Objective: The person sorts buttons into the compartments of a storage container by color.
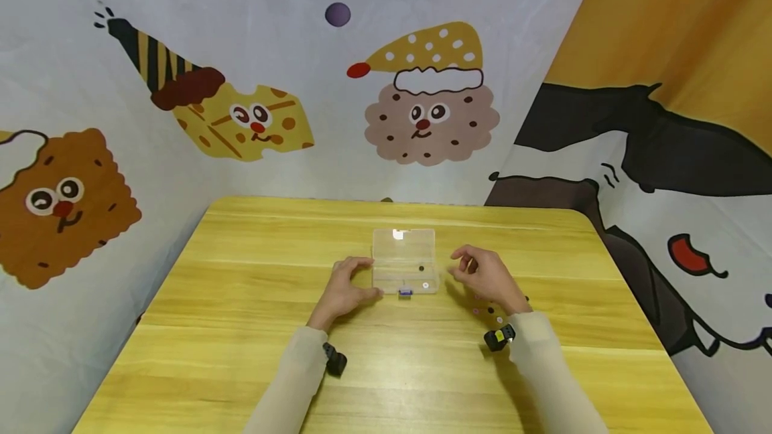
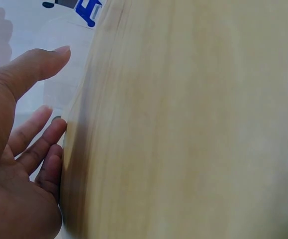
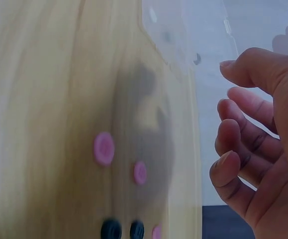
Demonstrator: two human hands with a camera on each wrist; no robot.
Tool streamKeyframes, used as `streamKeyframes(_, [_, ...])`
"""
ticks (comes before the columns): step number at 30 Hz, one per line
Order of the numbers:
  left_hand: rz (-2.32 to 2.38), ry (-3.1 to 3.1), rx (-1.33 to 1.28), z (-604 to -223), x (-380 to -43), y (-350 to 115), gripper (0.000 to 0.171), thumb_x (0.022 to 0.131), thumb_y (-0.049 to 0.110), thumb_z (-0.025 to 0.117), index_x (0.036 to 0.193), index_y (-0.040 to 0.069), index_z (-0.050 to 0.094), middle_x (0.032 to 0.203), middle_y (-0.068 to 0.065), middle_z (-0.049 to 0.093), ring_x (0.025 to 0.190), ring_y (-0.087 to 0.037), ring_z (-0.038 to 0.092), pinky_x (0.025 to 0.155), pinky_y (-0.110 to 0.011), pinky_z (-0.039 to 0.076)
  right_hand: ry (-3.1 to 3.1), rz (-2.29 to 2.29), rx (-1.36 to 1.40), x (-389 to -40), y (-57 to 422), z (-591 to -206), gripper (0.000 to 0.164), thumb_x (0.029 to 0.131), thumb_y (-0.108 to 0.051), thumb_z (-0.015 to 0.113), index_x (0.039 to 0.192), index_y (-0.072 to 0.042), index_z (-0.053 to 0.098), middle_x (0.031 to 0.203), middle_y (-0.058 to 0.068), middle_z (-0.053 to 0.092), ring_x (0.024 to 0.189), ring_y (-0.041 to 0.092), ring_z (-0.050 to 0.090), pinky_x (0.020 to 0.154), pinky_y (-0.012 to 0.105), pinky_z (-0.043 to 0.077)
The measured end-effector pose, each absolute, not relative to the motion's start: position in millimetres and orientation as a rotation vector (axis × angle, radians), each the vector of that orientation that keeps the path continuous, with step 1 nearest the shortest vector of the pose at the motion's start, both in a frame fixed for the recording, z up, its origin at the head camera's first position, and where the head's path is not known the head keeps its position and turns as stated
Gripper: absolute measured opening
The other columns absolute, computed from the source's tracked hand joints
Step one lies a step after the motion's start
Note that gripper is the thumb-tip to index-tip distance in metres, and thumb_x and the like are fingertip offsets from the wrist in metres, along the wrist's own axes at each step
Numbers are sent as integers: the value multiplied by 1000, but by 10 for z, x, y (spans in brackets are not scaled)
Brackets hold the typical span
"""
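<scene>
A clear plastic box (image 1: 389,276) stands on the table with its lid (image 1: 416,243) raised and a blue latch (image 1: 405,293) at the front. A black button (image 1: 421,268) and a white one (image 1: 425,285) lie inside its right part. My left hand (image 1: 345,290) holds the box at its left end, thumb at the front corner and fingers toward the back. To the right of the box, my right hand (image 1: 482,276) hovers with loosely bent fingers and nothing between them. Below it lie loose buttons, among them a pink button (image 3: 104,148) and a black button (image 3: 111,229).
The wooden table (image 1: 241,353) ends at a back edge close behind the box. A cartoon-printed cloth (image 1: 289,179) hangs behind it and at the sides. Small cameras sit on both wrists, one a black camera (image 1: 335,360) at the left sleeve.
</scene>
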State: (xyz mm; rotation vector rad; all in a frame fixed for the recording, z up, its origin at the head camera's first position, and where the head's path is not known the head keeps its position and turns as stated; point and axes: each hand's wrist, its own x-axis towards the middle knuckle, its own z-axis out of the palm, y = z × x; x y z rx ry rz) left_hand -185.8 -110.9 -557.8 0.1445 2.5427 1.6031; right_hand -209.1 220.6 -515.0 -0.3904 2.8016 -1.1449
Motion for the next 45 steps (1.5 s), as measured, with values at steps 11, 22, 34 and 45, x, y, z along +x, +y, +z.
streamKeyframes(11, [1600,2545,139,-5555,-1850,-1112,66,77,27,91,136,17,63,138,-3,61,133,-28,43,118,-57,35,2829,-1076,-335,-1971,2433,-5208,28,94,-26,76,116,-10,69,87,2,63,60,14,60,51,28,50])
streamKeyframes(22, [1578,2541,114,-5553,-1853,-1108,66,77,28,91,136,19,63,139,-1,59,134,-27,43,119,-54,35,2891,-980,-361,-1820,2669,-5250,26,91,-24,78,113,-11,70,83,-2,63,66,12,56,57,25,49])
streamKeyframes(34, [1591,2526,110,-5573,-1853,-1104,67,77,26,91,137,21,63,139,-1,60,134,-26,43,120,-55,34,2926,-957,-316,-1640,2886,-5315,20,91,-19,79,107,-9,71,80,-3,62,67,10,53,58,22,45])
streamKeyframes(45, [1576,2538,111,-5572,-1854,-1102,66,77,27,91,137,20,62,139,0,60,135,-26,42,120,-54,34,2939,-977,-325,-1480,3032,-5362,19,91,-15,77,108,-9,70,77,-4,59,62,6,49,54,22,41])
